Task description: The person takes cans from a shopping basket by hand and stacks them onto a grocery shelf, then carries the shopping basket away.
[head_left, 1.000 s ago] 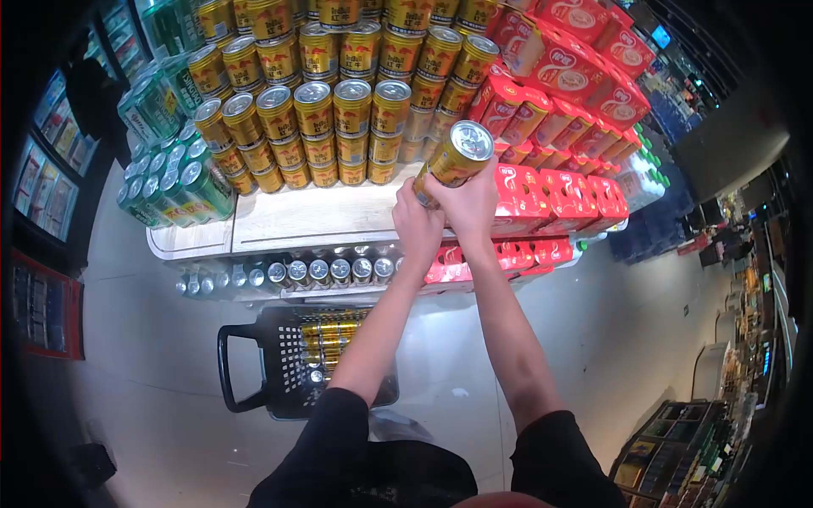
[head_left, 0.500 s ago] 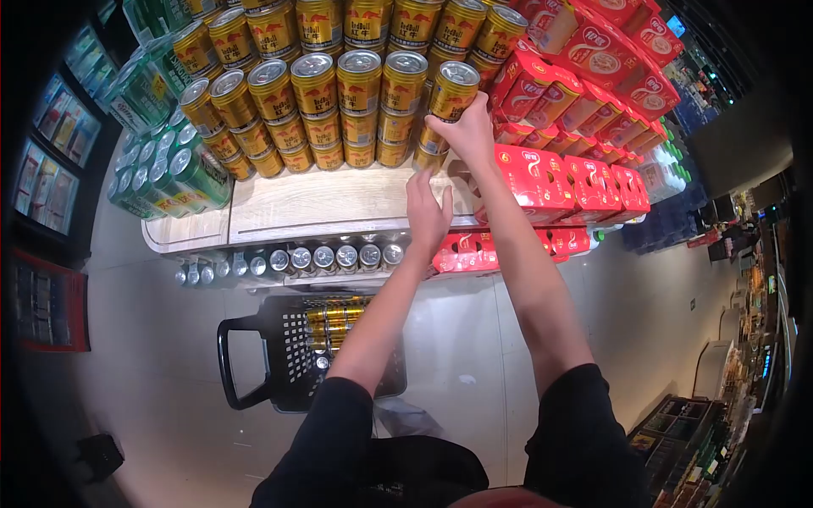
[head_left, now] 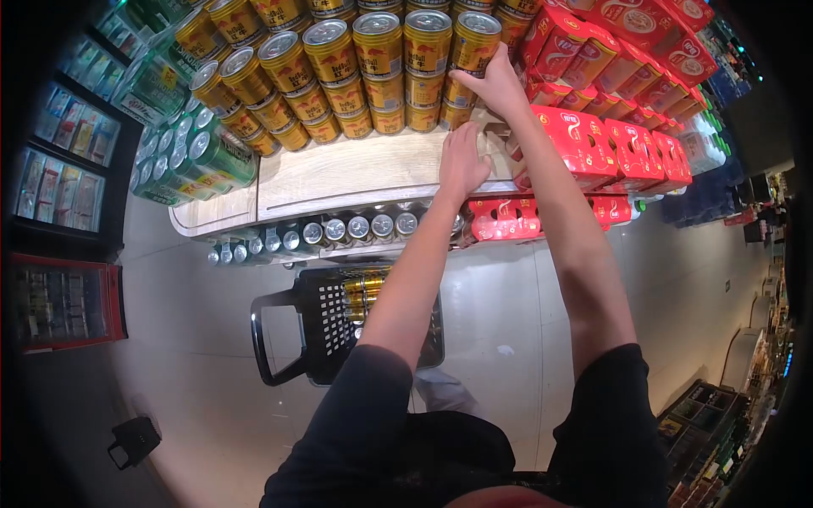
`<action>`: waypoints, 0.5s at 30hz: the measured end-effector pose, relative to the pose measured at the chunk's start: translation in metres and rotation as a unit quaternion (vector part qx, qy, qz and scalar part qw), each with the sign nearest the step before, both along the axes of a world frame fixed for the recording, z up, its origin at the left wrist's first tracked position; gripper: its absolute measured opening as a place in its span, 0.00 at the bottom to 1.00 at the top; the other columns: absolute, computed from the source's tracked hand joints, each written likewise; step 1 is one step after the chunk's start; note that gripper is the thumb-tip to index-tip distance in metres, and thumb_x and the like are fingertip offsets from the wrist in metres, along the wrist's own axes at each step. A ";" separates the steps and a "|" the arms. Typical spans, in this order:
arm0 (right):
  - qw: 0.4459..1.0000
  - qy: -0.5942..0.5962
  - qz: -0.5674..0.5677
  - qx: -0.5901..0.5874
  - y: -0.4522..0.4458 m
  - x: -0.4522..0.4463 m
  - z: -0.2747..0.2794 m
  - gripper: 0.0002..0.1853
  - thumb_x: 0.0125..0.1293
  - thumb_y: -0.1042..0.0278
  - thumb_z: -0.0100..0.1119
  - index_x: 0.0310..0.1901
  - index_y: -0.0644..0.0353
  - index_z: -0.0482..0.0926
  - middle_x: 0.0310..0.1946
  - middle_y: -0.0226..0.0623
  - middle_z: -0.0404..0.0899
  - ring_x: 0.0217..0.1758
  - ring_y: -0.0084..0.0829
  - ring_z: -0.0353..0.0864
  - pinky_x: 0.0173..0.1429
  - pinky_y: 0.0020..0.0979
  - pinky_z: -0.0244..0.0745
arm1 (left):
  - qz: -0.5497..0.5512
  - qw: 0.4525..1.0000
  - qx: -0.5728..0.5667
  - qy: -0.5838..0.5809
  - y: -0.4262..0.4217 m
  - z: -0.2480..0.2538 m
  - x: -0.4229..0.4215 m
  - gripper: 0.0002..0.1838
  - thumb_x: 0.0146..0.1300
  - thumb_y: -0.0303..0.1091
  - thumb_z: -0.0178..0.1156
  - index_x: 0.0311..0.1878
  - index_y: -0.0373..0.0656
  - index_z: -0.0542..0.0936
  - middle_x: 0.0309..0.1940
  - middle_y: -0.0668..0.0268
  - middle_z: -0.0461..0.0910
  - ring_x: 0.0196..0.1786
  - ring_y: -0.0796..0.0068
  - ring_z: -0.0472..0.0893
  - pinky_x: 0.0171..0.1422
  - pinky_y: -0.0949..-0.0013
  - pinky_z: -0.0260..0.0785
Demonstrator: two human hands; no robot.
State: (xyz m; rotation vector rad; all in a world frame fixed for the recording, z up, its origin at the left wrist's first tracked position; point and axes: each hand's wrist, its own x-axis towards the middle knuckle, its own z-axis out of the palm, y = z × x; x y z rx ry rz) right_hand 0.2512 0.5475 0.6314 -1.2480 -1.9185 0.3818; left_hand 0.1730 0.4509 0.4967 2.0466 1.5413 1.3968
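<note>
Gold Red Bull cans [head_left: 377,46] stand stacked in columns on a pale wood-look shelf [head_left: 339,173]. My right hand [head_left: 501,85] is closed around the top can [head_left: 474,52] of the front row's right-hand column, thumb on its near left side and the other fingers behind it. That can stands upright in line with its neighbours. Low at the foot of the same column, my left hand [head_left: 464,161] has its fingers stretched toward the bottom can [head_left: 456,117]. Whether those fingertips touch the can is unclear.
Red carton packs [head_left: 576,148] are piled close to the right of the cans. Green can packs [head_left: 199,157] stand at the shelf's left end. Below, more cans [head_left: 358,227] line a lower shelf. A black shopping basket [head_left: 318,317] holding gold cans [head_left: 364,292] is on the floor.
The top can in my right hand has gone from leaning toward me to upright, level with the row. My left hand stays low by the column. The whole view has shifted slightly.
</note>
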 end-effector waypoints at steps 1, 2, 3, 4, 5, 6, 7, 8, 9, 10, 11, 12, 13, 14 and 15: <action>1.000 -0.014 0.005 0.021 -0.003 0.002 0.002 0.48 0.55 0.50 0.78 0.63 0.77 0.58 0.55 0.59 0.78 0.61 0.47 0.80 0.64 0.38 0.75 | 0.003 1.000 -0.005 -0.026 0.000 0.001 0.001 0.30 0.52 0.32 0.66 0.59 0.34 0.73 0.56 0.46 0.75 0.62 0.45 0.73 0.70 0.51 0.64; 0.997 -0.039 -0.028 0.052 -0.002 0.005 0.005 0.49 0.55 0.50 0.78 0.64 0.77 0.58 0.55 0.58 0.78 0.60 0.46 0.81 0.64 0.38 0.76 | -0.003 1.000 -0.011 -0.028 0.004 0.002 0.000 0.27 0.53 0.31 0.65 0.58 0.35 0.74 0.56 0.48 0.75 0.62 0.46 0.73 0.70 0.51 0.64; 0.993 -0.067 -0.061 0.077 -0.004 0.010 0.003 0.50 0.54 0.50 0.78 0.65 0.78 0.58 0.55 0.57 0.79 0.59 0.45 0.81 0.63 0.38 0.77 | -0.010 0.999 -0.024 -0.032 0.005 0.001 -0.001 0.25 0.53 0.30 0.64 0.57 0.37 0.75 0.56 0.49 0.75 0.61 0.48 0.72 0.70 0.52 0.63; 0.986 -0.098 -0.093 0.094 -0.011 0.014 -0.006 0.52 0.54 0.50 0.79 0.66 0.78 0.59 0.55 0.55 0.79 0.58 0.44 0.82 0.62 0.38 0.77 | -0.016 0.998 -0.045 -0.037 0.001 -0.006 -0.001 0.23 0.54 0.29 0.64 0.55 0.38 0.76 0.56 0.51 0.74 0.61 0.50 0.72 0.70 0.52 0.62; 0.992 -0.052 -0.113 -0.026 -0.047 0.017 0.031 0.48 0.56 0.52 0.78 0.68 0.77 0.62 0.53 0.51 0.81 0.52 0.36 0.85 0.59 0.34 0.79 | 0.001 0.997 0.027 -0.077 -0.003 -0.007 -0.001 0.15 0.54 0.26 0.62 0.47 0.41 0.80 0.49 0.55 0.78 0.55 0.52 0.75 0.64 0.54 0.66; 0.991 0.109 -0.042 0.060 -0.083 0.018 0.048 0.33 0.60 0.56 0.73 0.58 0.73 0.73 0.38 0.45 0.84 0.41 0.35 0.87 0.49 0.33 0.79 | -0.001 0.994 0.064 -0.091 -0.018 -0.007 -0.006 0.13 0.54 0.25 0.62 0.45 0.41 0.81 0.46 0.57 0.78 0.53 0.53 0.76 0.62 0.55 0.67; 0.995 0.100 -0.002 -0.008 -0.143 0.021 0.087 0.30 0.69 0.65 0.66 0.65 0.75 0.69 0.36 0.34 0.82 0.39 0.19 0.80 0.43 0.20 0.75 | -0.001 0.990 0.099 -0.104 -0.034 -0.007 -0.012 0.11 0.54 0.23 0.61 0.42 0.41 0.81 0.43 0.58 0.79 0.51 0.54 0.77 0.59 0.55 0.68; 0.967 0.236 0.073 0.057 -0.204 0.008 0.106 0.18 0.65 0.70 0.68 0.53 0.69 0.78 0.30 0.36 0.82 0.29 0.18 0.78 0.36 0.22 0.74 | -0.002 0.985 0.130 -0.115 -0.050 -0.008 -0.018 0.10 0.53 0.22 0.61 0.40 0.41 0.82 0.40 0.59 0.80 0.49 0.55 0.78 0.56 0.56 0.69; 0.963 0.221 0.133 0.076 -0.251 0.009 0.110 0.17 0.64 0.71 0.67 0.53 0.68 0.77 0.30 0.36 0.81 0.29 0.18 0.77 0.35 0.22 0.74 | 0.019 0.978 0.164 -0.125 -0.082 -0.013 -0.025 0.08 0.52 0.19 0.61 0.34 0.41 0.82 0.34 0.61 0.80 0.43 0.58 0.79 0.50 0.58 0.69; 0.966 0.170 0.180 0.074 -0.286 0.013 0.107 0.17 0.64 0.72 0.66 0.52 0.68 0.77 0.29 0.36 0.81 0.28 0.19 0.77 0.34 0.22 0.74 | 0.030 0.980 0.146 -0.134 -0.125 -0.022 -0.037 0.08 0.51 0.18 0.61 0.33 0.41 0.82 0.34 0.61 0.81 0.42 0.58 0.79 0.49 0.60 0.69; 0.963 0.116 0.234 0.072 -0.316 0.015 0.105 0.17 0.63 0.73 0.66 0.51 0.67 0.76 0.29 0.36 0.80 0.27 0.20 0.77 0.33 0.22 0.74 | 0.026 0.985 0.113 -0.128 -0.164 -0.049 -0.048 0.08 0.53 0.17 0.60 0.34 0.40 0.82 0.34 0.60 0.81 0.41 0.58 0.79 0.48 0.60 0.70; 0.958 0.082 0.266 0.066 -0.339 0.016 0.098 0.16 0.62 0.74 0.65 0.51 0.66 0.75 0.29 0.36 0.79 0.27 0.20 0.76 0.32 0.22 0.74 | 0.002 0.990 0.078 -0.118 -0.201 -0.076 -0.068 0.08 0.54 0.17 0.59 0.34 0.39 0.82 0.34 0.59 0.81 0.41 0.57 0.79 0.47 0.60 0.70; 0.955 0.067 0.286 0.042 -0.355 0.014 0.088 0.16 0.61 0.75 0.65 0.50 0.65 0.75 0.28 0.36 0.79 0.26 0.21 0.76 0.31 0.23 0.74 | 0.006 0.995 0.014 -0.100 -0.243 -0.100 -0.087 0.08 0.55 0.16 0.59 0.35 0.39 0.82 0.33 0.59 0.81 0.41 0.57 0.79 0.48 0.61 0.70; 0.952 0.055 0.300 0.017 -0.367 0.009 0.074 0.16 0.60 0.77 0.64 0.49 0.65 0.74 0.28 0.35 0.78 0.25 0.21 0.76 0.30 0.23 0.74 | 0.033 0.995 -0.037 -0.089 -0.278 -0.125 -0.105 0.08 0.55 0.17 0.60 0.36 0.39 0.82 0.34 0.58 0.81 0.40 0.57 0.79 0.48 0.61 0.70; 0.950 0.050 0.307 0.005 -0.377 0.008 0.061 0.16 0.59 0.78 0.63 0.49 0.64 0.73 0.27 0.35 0.78 0.25 0.22 0.76 0.29 0.23 0.74 | 0.057 0.993 -0.085 -0.056 -0.307 -0.155 -0.125 0.06 0.57 0.18 0.60 0.37 0.38 0.82 0.34 0.58 0.81 0.40 0.56 0.79 0.48 0.61 0.70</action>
